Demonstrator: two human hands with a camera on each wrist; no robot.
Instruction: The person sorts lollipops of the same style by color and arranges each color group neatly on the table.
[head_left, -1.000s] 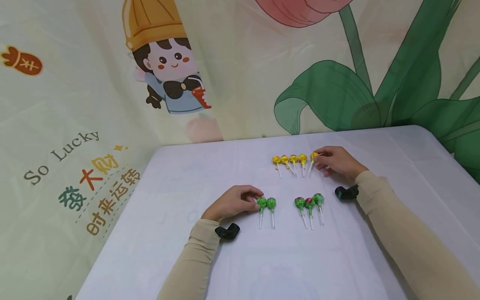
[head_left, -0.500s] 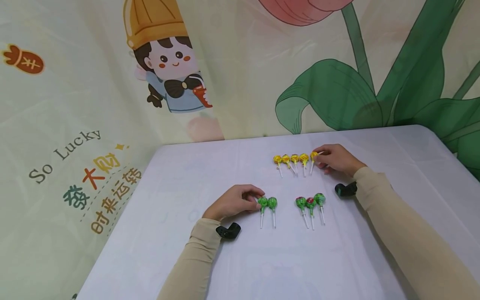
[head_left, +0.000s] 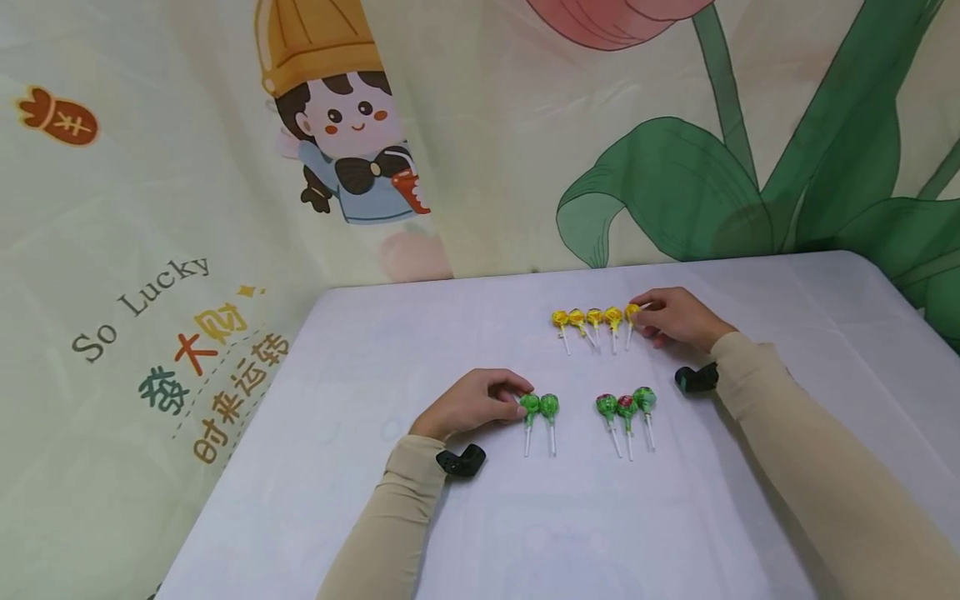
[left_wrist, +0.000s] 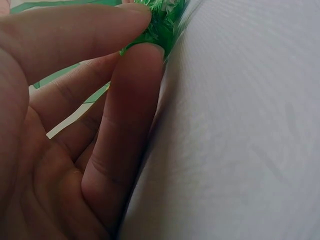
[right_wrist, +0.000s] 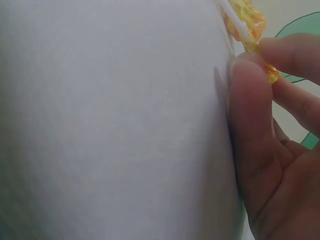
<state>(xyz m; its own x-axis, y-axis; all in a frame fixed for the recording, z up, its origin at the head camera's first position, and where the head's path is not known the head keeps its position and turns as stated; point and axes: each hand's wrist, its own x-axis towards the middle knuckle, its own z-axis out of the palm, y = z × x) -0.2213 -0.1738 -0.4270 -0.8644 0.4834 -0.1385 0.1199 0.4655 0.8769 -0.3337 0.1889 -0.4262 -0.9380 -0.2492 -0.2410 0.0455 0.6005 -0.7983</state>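
My left hand (head_left: 474,402) pinches the head of a green lollipop (head_left: 530,404) between thumb and forefinger; its green wrapper (left_wrist: 167,22) crinkles at the fingertips in the left wrist view. Right beside it lies a second green lollipop (head_left: 550,406). Farther back, my right hand (head_left: 681,318) pinches the rightmost yellow lollipop (head_left: 632,312) of a row, with its white stick pointing toward the person. The other yellow lollipops (head_left: 594,317) lie just left of it, sticks also toward the person. In the right wrist view, yellow wrapper (right_wrist: 272,74) shows at the thumb and forefinger.
Three green lollipops (head_left: 626,406), some with red on the wrapper, lie right of the green pair and in front of the yellow row. All rest on a white-covered table (head_left: 375,517). A printed backdrop (head_left: 487,167) hangs behind the table's far edge.
The rightmost yellow lollipop has shifted slightly left in my right hand, closer to its row. My left hand stays at the green lollipop. The head view has turned slightly.
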